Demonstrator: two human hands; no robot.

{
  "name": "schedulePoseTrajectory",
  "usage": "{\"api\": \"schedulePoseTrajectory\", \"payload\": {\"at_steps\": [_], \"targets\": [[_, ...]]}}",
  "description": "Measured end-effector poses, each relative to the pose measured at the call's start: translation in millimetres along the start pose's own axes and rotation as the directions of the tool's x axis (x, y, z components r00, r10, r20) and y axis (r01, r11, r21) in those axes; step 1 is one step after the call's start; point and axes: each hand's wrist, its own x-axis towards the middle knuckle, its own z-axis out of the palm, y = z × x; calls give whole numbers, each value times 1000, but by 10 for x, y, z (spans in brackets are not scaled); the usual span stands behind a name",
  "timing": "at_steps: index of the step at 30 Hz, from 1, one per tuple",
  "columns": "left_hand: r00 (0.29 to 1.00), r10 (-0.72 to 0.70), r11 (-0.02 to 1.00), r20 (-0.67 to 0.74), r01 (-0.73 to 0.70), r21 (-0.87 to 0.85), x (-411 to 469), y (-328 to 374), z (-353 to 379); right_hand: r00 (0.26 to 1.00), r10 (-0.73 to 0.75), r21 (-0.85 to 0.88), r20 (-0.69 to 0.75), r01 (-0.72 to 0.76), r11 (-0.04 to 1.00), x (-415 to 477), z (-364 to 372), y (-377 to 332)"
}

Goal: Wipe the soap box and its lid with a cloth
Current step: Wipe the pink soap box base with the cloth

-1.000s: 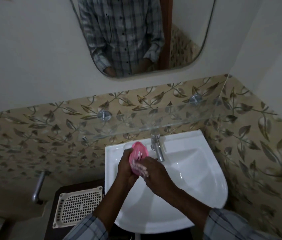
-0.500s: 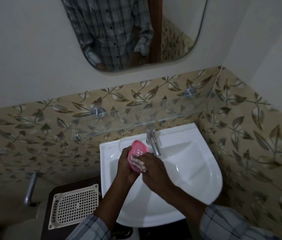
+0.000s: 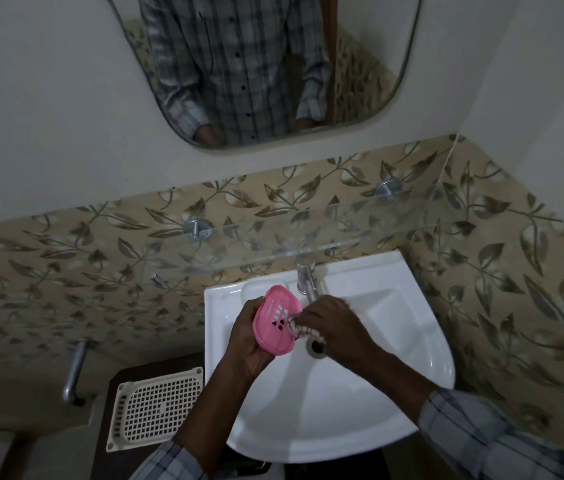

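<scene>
the left hand [image 3: 249, 344] keeps gripping the pink soap box [image 3: 275, 320] while the right hand [image 3: 332, 327], clenched on the cloth [image 3: 299, 329], has slid lower, so wiping continues.

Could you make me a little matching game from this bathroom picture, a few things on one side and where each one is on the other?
Things:
1. pink soap box
2. cloth
3. cream mesh tray
4. glass shelf

Places:
A. mounted on the leaf-patterned tiles above the sink
B. in the grip of the left hand, over the sink
C. on the dark surface left of the sink
D. bunched in the right hand, against the soap box

Pairs: 1-B, 2-D, 3-C, 4-A
</scene>
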Motion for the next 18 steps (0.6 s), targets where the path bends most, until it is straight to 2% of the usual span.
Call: {"api": "schedulePoseTrajectory", "payload": {"at_steps": [1,2,4,5,8,9,12,13,16,18], "targets": [[1000,17,1000,-15,-17,-6,20,-10,-12,1000,23,8,21,-23,1000,6,8,-4],[999,25,999,-22,-26,-31,30,-14,-23,998,-17,18,67,16,1000,7,42,-64],[1000,2,998,-17,-3,-69,34,-3,-54,970,-186,46,158,181,982,-47,126,-155],[1000,-8,998,-8,8,-65,28,-8,-72,960,-218,52,176,212,976,-50,108,-123],[1000,21,999,6,-20,-32,27,-23,-110,991,-104,-3,79,105,994,15,-1,40],[1000,24,998,17,-23,-52,36,-24,-115,990,-111,-4,91,112,994,19,19,2],[999,-1,992,53,8,-124,35,-14,-129,935,-286,25,212,287,958,11,124,-156],[998,-3,993,55,10,-122,40,-15,-154,930,-295,15,221,299,954,40,83,-117],[998,-2,991,57,10,-133,61,-11,-237,984,-143,-59,110,150,987,180,-138,148],[994,-18,985,107,36,-167,68,16,-235,995,-79,18,58,78,997,190,-169,138]]}}
